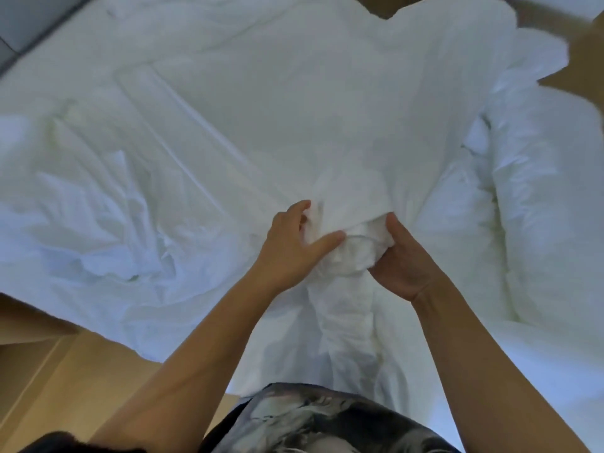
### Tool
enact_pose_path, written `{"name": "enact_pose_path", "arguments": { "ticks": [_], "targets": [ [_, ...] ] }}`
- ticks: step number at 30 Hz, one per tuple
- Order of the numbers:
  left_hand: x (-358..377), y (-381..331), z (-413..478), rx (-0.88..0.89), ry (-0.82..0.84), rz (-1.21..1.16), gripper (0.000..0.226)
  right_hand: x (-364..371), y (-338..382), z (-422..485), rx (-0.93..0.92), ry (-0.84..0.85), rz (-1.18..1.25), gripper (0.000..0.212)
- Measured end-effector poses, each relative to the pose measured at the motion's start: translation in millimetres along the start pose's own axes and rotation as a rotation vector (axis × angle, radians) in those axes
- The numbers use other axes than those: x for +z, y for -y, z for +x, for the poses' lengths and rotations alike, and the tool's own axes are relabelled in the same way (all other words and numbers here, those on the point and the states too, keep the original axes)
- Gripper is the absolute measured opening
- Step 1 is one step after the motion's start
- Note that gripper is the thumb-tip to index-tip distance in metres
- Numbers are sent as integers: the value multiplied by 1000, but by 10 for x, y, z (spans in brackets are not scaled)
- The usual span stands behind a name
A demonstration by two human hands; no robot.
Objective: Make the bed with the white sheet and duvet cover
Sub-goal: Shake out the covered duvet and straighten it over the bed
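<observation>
Left hand (295, 245) and right hand (403, 264) clench the bunched duvet cover (351, 256). Beyond the grip it lies rumpled, with the duvet (539, 197) heaped to the right. The bed looks far from made.

Bright, soft daylight w/ blue cast at 3 and 9 o'clock — whites near-blown, overall soft blur, wide-angle edge warp.

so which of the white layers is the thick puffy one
The duvet heaped at the right edge: it bulges in thick folds, while the spread cloth and the bunch in the left hand and right hand are thin and creased.
</observation>
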State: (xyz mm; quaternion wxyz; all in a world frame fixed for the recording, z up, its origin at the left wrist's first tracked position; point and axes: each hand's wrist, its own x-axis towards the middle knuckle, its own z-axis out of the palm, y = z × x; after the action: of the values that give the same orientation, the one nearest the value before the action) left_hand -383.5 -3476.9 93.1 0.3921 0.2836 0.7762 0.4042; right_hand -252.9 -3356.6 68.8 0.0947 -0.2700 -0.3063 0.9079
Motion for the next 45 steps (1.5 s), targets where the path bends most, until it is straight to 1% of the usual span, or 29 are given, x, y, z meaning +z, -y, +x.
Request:
{"name": "enact_pose_path", "arguments": {
  "ticks": [2, 3, 4, 5, 6, 7, 10, 12, 13, 15, 16, 17, 20, 22, 25, 27, 28, 29, 30, 31, 33, 35, 37, 38, 40, 41, 42, 43, 45],
  "targets": [
    [82, -113, 9, -84, 24, -58, 79, -13, -10, -78, -29, 0, 3, 67],
    [117, -174, 7, -135, 36, -138, 73, -22, -14, -110, -40, 1, 35, 69],
    [149, -227, 9, -161, 49, -236, 60, -28, -13, -134, -47, 0, 82, 71],
    [181, -269, 4, -144, 44, -300, 39, -37, -8, -160, -53, -2, 128, 71],
    [205, -305, -4, -98, 17, -297, 19, -54, -1, -184, -61, -2, 163, 68],
    [220, -335, -15, -50, -18, -273, 7, -78, 7, -207, -68, -3, 193, 64],
    [227, -383, -47, 41, -103, -234, 15, -168, 14, -263, -15, -24, 159, 62],
    [202, -434, -54, 121, -164, -167, 14, -182, 62, -308, 61, -58, -131, 58],
    [189, -468, -44, 163, -185, -106, 12, -163, 116, -341, 102, -51, -371, 51],
    [167, -578, 16, 244, -213, -11, 5, -51, 268, -379, 182, 15, -817, 24],
    [148, -656, 57, 272, -231, 29, 4, 6, 339, -374, 208, 48, -925, 19],
    [121, -737, 116, 299, -254, 65, 3, 53, 402, -355, 212, 66, -962, 21],
    [-2, -885, 325, 318, -283, 114, 5, 137, 484, -262, 78, 29, -880, 26],
    [-77, -886, 432, 278, -263, 78, 7, 146, 503, -190, -24, 8, -711, 23],
    [-108, -807, 427, 272, -245, 51, 9, 239, 565, -101, -92, -19, -521, 20],
    [-112, -667, 374, 256, -195, 81, 21, 367, 599, -23, -110, -76, -547, 19],
    [-110, -570, 345, 238, -156, 157, 24, 433, 612, 24, -121, -109, -577, 21],
    [-114, -456, 313, 210, -123, 266, 19, 512, 628, 59, -123, -140, -586, 23],
    [-124, -361, 283, 166, -116, 334, 19, 575, 636, 92, -116, -156, -583, 22],
    [-157, -296, 260, 118, -154, 334, 28, 612, 636, 115, -94, -150, -584, 23],
    [-281, -334, 249, 19, -278, 119, 34, 616, 621, 130, -14, -82, -552, 34],
    [-452, -455, 285, 27, -315, -7, 31, 588, 571, 110, 77, -18, -454, 42],
    [-545, -596, 304, 23, -137, 122, 25, 563, 523, 126, 77, -24, -449, 45],
    [-536, -604, 324, -13, -28, 226, 30, 568, 512, 141, 49, -53, -463, 47],
    [-453, -552, 351, -114, 108, 274, 70, 562, 507, 165, 5, -96, -457, 52],
    [-402, -509, 345, -158, 145, 194, 84, 558, 510, 173, -1, -107, -453, 51],
    [-348, -444, 368, -179, 171, 116, 89, 552, 510, 176, 1, -109, -449, 49],
    [-301, -386, 399, -185, 197, 43, 88, 550, 508, 176, 7, -108, -449, 46],
    [-221, -321, 435, -170, 193, -83, 69, 559, 492, 178, 25, -121, -481, 46]
  ]
}}
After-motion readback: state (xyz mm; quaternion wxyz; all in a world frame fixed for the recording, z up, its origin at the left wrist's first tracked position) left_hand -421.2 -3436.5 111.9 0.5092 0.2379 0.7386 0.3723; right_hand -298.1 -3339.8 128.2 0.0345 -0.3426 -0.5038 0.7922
